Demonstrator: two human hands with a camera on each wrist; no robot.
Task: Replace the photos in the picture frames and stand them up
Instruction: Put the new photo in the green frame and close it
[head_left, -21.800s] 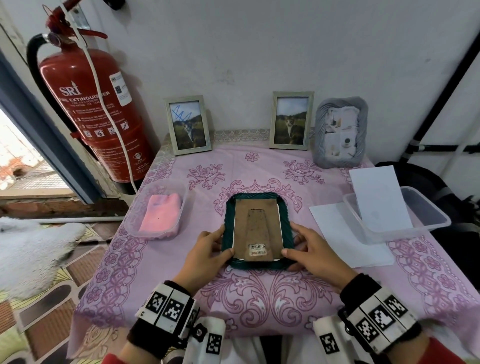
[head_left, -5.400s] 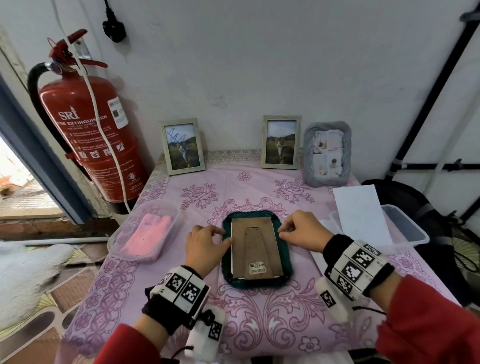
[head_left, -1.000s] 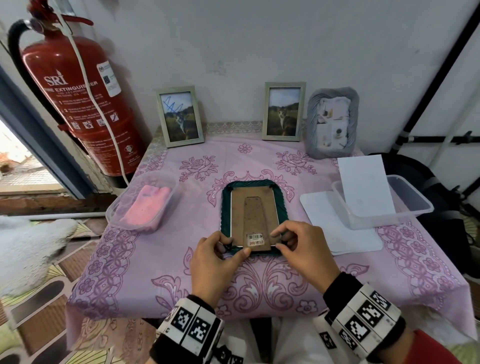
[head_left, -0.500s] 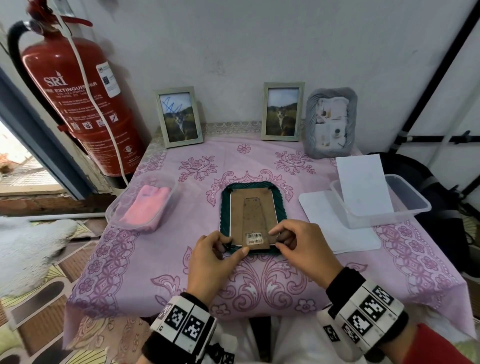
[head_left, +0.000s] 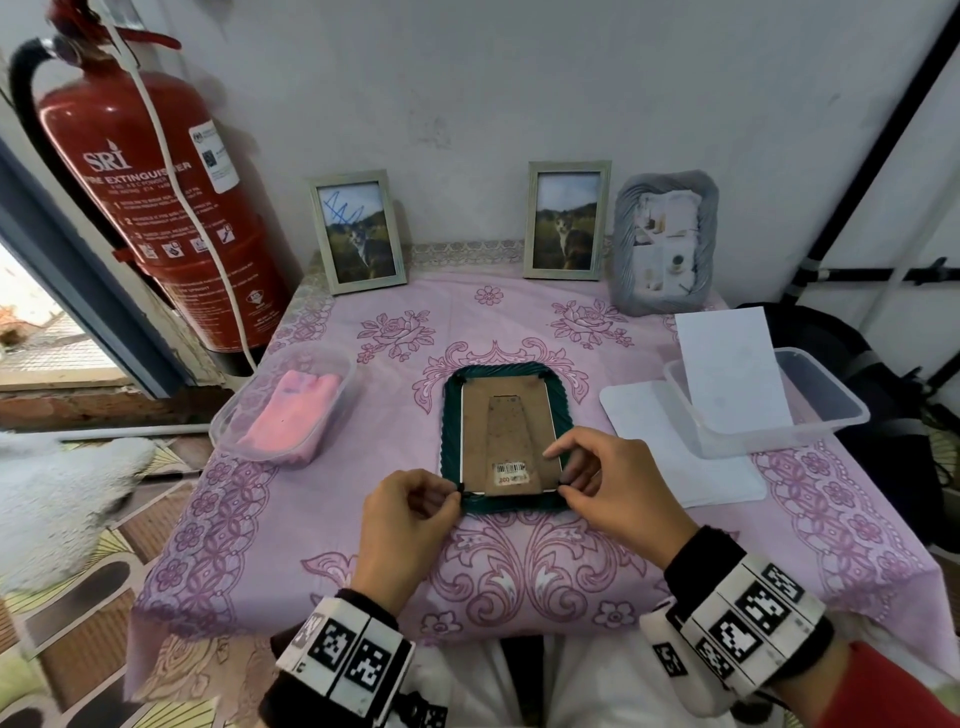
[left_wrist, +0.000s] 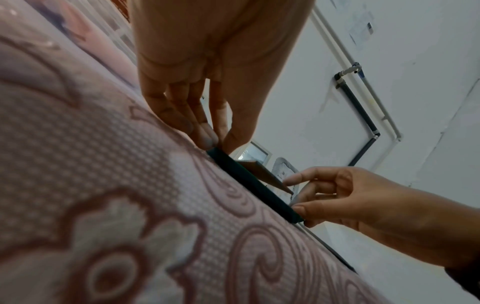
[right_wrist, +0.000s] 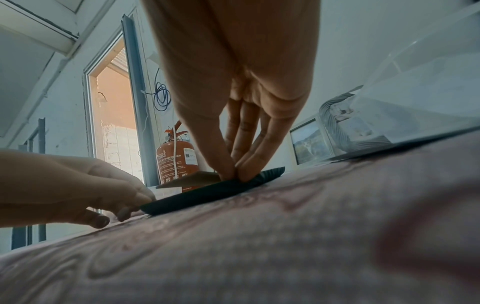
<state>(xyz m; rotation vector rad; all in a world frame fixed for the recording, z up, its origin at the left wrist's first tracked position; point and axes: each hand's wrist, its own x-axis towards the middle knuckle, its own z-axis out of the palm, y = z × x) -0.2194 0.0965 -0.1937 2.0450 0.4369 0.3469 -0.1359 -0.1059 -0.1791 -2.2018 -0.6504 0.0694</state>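
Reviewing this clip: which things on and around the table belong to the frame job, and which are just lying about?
Part of the job:
- green frame, face down, gripped at its near corners by left hand and right hand
- its brown backing board
- three standing frames: left, middle, grey
- white sheets

Lying about:
- fire extinguisher
- tub with pink cloth

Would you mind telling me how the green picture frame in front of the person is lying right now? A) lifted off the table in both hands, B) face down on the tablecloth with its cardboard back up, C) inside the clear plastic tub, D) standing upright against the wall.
B: the green frame lies flat on the tablecloth with its brown cardboard back upward, while the left hand and right hand pinch its near corners.
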